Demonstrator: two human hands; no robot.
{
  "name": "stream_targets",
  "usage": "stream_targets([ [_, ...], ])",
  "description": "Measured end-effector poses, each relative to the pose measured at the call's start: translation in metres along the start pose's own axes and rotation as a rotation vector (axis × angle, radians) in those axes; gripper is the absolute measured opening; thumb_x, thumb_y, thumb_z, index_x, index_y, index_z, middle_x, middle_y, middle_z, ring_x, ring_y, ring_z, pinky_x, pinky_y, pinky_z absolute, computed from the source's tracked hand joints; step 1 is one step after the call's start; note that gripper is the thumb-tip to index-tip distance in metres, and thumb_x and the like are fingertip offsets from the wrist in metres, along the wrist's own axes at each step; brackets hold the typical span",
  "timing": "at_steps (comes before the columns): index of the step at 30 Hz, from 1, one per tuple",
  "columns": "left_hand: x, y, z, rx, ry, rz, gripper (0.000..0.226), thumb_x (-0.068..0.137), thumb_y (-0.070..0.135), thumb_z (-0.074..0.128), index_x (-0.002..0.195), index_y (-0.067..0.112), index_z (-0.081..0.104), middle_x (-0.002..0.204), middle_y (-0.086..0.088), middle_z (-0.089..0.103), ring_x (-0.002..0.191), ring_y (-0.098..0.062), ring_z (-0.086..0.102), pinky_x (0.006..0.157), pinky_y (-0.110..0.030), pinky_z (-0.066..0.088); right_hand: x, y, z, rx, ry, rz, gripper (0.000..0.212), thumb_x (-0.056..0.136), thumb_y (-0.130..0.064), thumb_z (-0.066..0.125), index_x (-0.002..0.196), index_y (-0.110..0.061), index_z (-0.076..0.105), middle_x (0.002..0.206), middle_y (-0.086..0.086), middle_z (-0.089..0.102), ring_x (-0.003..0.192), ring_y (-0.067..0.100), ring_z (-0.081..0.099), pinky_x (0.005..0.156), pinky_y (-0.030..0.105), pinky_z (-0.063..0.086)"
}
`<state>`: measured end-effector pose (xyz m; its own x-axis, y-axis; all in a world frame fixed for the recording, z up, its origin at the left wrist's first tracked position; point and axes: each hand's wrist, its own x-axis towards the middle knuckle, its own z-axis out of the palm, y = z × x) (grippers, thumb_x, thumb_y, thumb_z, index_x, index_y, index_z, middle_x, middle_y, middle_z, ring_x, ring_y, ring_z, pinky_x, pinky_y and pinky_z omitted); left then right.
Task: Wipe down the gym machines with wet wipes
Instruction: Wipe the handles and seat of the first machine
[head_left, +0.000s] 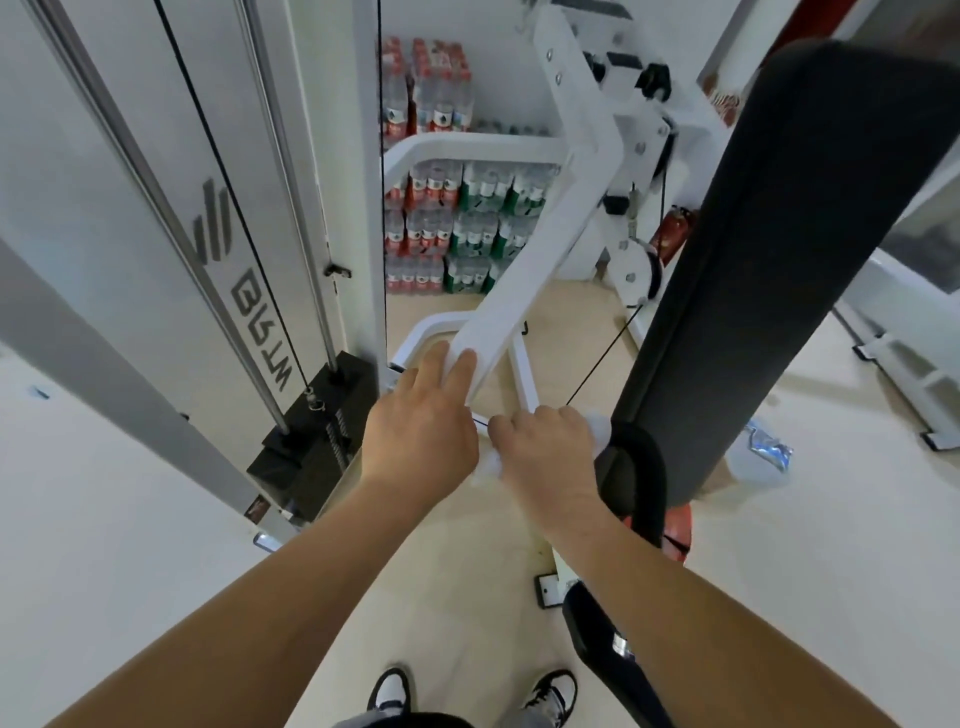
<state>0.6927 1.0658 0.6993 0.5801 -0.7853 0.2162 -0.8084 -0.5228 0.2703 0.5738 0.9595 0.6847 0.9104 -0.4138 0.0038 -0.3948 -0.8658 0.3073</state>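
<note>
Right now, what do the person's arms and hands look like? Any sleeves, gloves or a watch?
The left arm and right arm are bare, and no sleeves reach into view. The left hand and right hand wear no gloves. I see no watch, bracelet or ring on the sides that show, and no markings. Down below, the person wears black-and-white sneakers.

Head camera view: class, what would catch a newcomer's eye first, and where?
At centre, the left hand rests straight fingers on the white machine arm while the right hand grips a wet wipe beside it. A big black pad fills the right side, and stacked packs of bottled water stand at the back.
</note>
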Motion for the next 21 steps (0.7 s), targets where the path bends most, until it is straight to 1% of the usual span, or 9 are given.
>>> stream_targets([
  [3,0.0,0.001,-0.003,0.017,-0.03,-0.001,0.061,0.089,0.025,0.061,0.147,0.024,0.043,0.153,-0.005,0.043,0.113,-0.028,0.062,0.067,-0.037,0.054,0.003,-0.003,-0.004,-0.001,0.057,-0.029,0.033,0.052,-0.007,0.082,0.064,-0.019,0.054,0.049,-0.002,0.04,0.045,0.025,0.045,0.052,0.031,0.039],
  [6,0.002,0.001,-0.004,0.027,-0.061,0.011,0.062,0.09,0.024,0.058,0.148,0.024,0.036,0.155,-0.004,0.037,0.116,-0.028,0.058,0.069,-0.039,0.056,0.018,0.007,-0.037,0.063,-0.376,-0.118,0.007,0.084,-0.017,0.062,0.087,-0.022,0.06,0.068,-0.005,0.05,0.063,0.021,0.056,0.066,0.035,0.052],
  [8,0.002,0.001,-0.006,0.027,-0.064,0.006,0.062,0.09,0.024,0.058,0.148,0.024,0.035,0.154,-0.004,0.036,0.115,-0.027,0.056,0.066,-0.038,0.054,0.031,0.013,-0.055,0.149,-0.623,-0.121,0.018,0.082,-0.014,0.055,0.095,-0.021,0.065,0.08,-0.002,0.061,0.071,0.02,0.062,0.067,0.034,0.052],
  [11,0.001,0.0,-0.006,0.021,-0.061,0.0,0.062,0.09,0.023,0.058,0.147,0.025,0.035,0.155,-0.003,0.035,0.116,-0.027,0.055,0.067,-0.037,0.051,0.051,0.014,-0.057,0.289,-0.947,-0.073,0.027,0.081,-0.018,0.07,0.108,-0.013,0.072,0.097,0.006,0.073,0.09,0.025,0.072,0.083,0.037,0.06],
  [14,0.001,0.0,-0.005,0.014,-0.062,-0.001,0.063,0.09,0.023,0.059,0.148,0.027,0.034,0.156,-0.003,0.034,0.116,-0.027,0.055,0.069,-0.036,0.049,0.061,0.015,-0.054,0.285,-1.064,-0.059,0.032,0.08,-0.028,0.079,0.107,-0.012,0.074,0.105,0.006,0.074,0.097,0.024,0.072,0.092,0.044,0.06],
  [16,0.002,0.0,-0.007,0.002,-0.069,-0.005,0.063,0.09,0.022,0.059,0.148,0.027,0.035,0.155,-0.004,0.035,0.114,-0.027,0.056,0.067,-0.034,0.044,0.054,0.015,-0.051,0.301,-0.974,-0.021,0.022,0.08,-0.022,0.072,0.1,-0.013,0.07,0.096,0.005,0.073,0.087,0.024,0.073,0.082,0.042,0.062],
  [18,0.0,0.001,-0.007,-0.008,-0.07,-0.002,0.062,0.09,0.023,0.059,0.148,0.026,0.035,0.153,-0.003,0.037,0.112,-0.027,0.056,0.066,-0.034,0.044,0.033,0.012,-0.04,0.161,-0.547,-0.057,0.012,0.076,-0.02,0.068,0.085,-0.015,0.062,0.073,-0.002,0.063,0.066,0.024,0.066,0.062,0.035,0.055],
  [20,-0.001,0.0,-0.006,-0.006,-0.05,0.004,0.06,0.093,0.025,0.058,0.148,0.026,0.035,0.15,-0.002,0.039,0.109,-0.024,0.057,0.066,-0.033,0.044,0.007,0.004,-0.02,0.041,-0.067,-0.078,0.028,0.056,-0.012,0.079,0.068,-0.018,0.054,0.055,-0.005,0.038,0.046,0.024,0.051,0.051,0.031,0.044],
  [21,-0.001,0.0,-0.006,-0.002,-0.04,0.008,0.059,0.095,0.026,0.056,0.149,0.026,0.034,0.15,-0.002,0.04,0.109,-0.023,0.057,0.066,-0.032,0.044,-0.004,0.0,-0.011,0.041,0.078,-0.053,0.035,0.047,-0.007,0.08,0.066,-0.017,0.053,0.054,-0.003,0.033,0.044,0.024,0.045,0.05,0.031,0.041],
])
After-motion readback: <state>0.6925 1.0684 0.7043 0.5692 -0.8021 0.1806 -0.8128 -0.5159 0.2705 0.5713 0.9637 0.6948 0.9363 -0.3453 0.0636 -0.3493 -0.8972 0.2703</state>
